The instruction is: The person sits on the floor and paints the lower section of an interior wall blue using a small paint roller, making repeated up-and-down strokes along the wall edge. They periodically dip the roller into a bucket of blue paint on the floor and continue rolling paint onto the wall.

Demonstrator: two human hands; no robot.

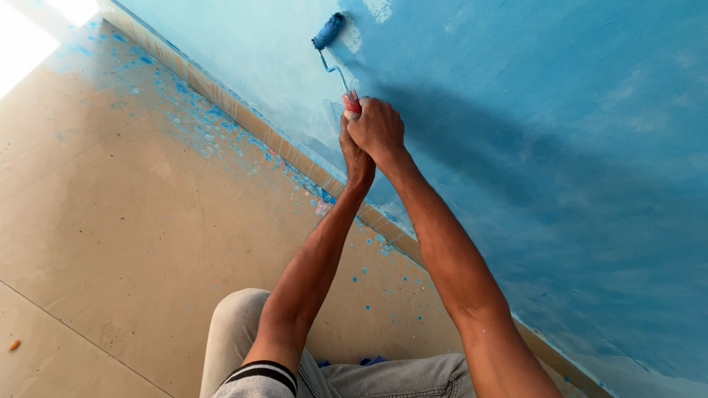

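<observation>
- We have both hands stacked on the red handle (pixel 352 102) of a small paint roller (pixel 328 31); the right hand (pixel 377 129) is closed around the handle on top, and the left hand (pixel 357 158) is wrapped just under and behind it, also closed, both touching.
- The roller's blue sleeve lies against the blue wall (pixel 553 147), up and to the left of our hands, joined to the handle by a thin bent wire frame (pixel 333 70).
- We judge the stroke goes best with the sleeve flat on the wall, both ends pressing evenly, so no ridge forms at one edge.
- Pale patches (pixel 380 9) show near the sleeve and to its left the wall looks lighter; we would overlap strokes there to even the colour.
- The tan skirting strip (pixel 243 114) runs along the foot of the wall, well below the sleeve; we should keep strokes short of it or slow down when nearing it.
- The beige floor (pixel 110 221) is already speckled with blue drops, so light pressure and a roller that is not overloaded would, in our view, limit more spatter.
- Our grey-trousered knees (pixel 243 324) sit close to the wall, arms stretched out.
</observation>
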